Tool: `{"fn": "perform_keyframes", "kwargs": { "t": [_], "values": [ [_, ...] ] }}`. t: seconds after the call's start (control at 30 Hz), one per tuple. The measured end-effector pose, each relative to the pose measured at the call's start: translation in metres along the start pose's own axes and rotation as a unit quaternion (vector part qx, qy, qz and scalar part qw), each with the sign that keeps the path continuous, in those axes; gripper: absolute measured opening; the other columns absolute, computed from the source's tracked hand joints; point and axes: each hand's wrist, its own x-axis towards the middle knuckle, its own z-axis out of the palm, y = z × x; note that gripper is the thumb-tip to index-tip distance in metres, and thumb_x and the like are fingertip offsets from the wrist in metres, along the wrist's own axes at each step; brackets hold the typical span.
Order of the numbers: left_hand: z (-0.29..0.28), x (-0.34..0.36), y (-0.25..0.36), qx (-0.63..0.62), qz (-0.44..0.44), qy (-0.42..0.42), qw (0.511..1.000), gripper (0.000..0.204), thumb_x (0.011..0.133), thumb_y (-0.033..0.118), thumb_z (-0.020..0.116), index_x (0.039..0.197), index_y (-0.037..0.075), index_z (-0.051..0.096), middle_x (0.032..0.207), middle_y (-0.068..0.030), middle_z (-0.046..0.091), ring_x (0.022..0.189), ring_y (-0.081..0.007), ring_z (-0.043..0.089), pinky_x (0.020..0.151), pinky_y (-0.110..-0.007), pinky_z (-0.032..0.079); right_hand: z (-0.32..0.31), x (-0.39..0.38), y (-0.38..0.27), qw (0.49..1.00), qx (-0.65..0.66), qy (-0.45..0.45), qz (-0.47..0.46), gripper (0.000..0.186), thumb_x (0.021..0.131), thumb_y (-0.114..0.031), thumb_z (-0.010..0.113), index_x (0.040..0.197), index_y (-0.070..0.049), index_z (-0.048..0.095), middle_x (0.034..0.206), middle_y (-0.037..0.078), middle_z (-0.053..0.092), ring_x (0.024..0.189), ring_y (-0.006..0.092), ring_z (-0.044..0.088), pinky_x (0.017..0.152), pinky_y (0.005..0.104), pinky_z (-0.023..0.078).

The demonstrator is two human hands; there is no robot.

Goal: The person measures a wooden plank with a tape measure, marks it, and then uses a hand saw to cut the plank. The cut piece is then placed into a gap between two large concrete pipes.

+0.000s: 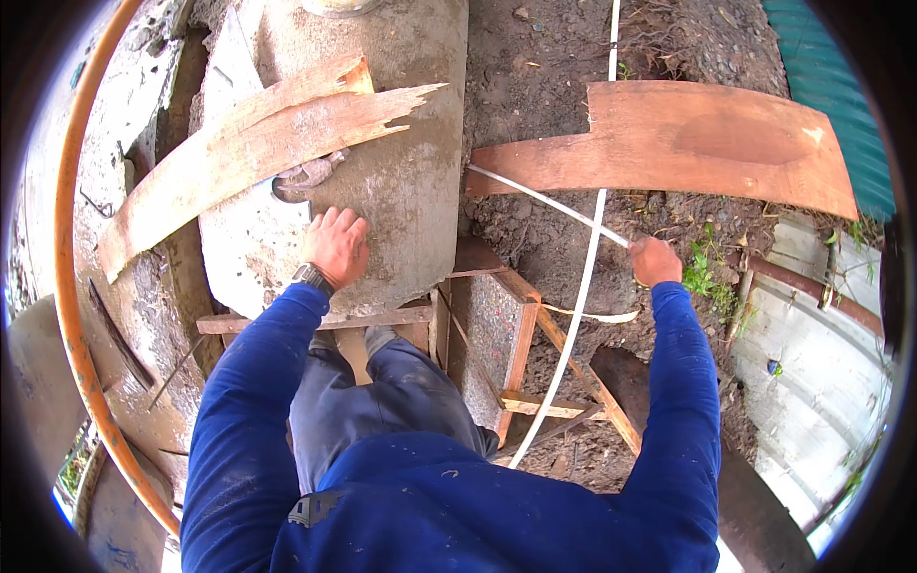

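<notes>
My left hand, with a watch at its wrist, lies on the wet concrete slab with its fingers stretched out and holds nothing. Just beyond its fingertips are a dark round opening and a crumpled greyish scrap. Over on the right, my right hand is closed around the near end of a thin pale rod. The rod slants up and left toward the slab's right edge, its far end by a plywood piece. It crosses a long white strip or pipe.
A broken plywood strip lies across the slab's left side. An orange hose curves along the far left. Wooden framing stands beside my legs. Green corrugated sheeting and pale metal sheets border muddy soil on the right.
</notes>
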Motion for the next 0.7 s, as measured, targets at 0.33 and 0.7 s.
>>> {"fn": "perform_keyframes", "kwargs": {
  "t": [0.33,0.7],
  "values": [
    [-0.003,-0.004,0.001,-0.018,0.013,0.022,1.000,0.018,0.082,0.018,0.067,0.099,0.012,0.069,0.102,-0.0113,0.063,0.105,-0.0345,0.061,0.089,-0.051,0.051,0.094,-0.024,0.188,0.971,0.050,0.187,-0.143,0.039,0.106,-0.038,0.059,0.096,-0.002,0.072,0.095,0.025,0.071,0.089,0.0473,0.068,0.078,0.0578,0.053],
    [0.005,-0.006,-0.006,0.011,0.026,0.038,0.999,0.018,0.082,0.022,0.069,0.097,0.011,0.068,0.100,-0.0103,0.063,0.102,-0.0325,0.061,0.087,-0.049,0.050,0.114,-0.119,0.090,0.864,0.443,0.239,0.029,0.056,0.102,-0.049,0.072,0.099,0.007,0.067,0.092,0.016,0.070,0.088,0.0236,0.061,0.084,0.0423,0.051]
  ]
}}
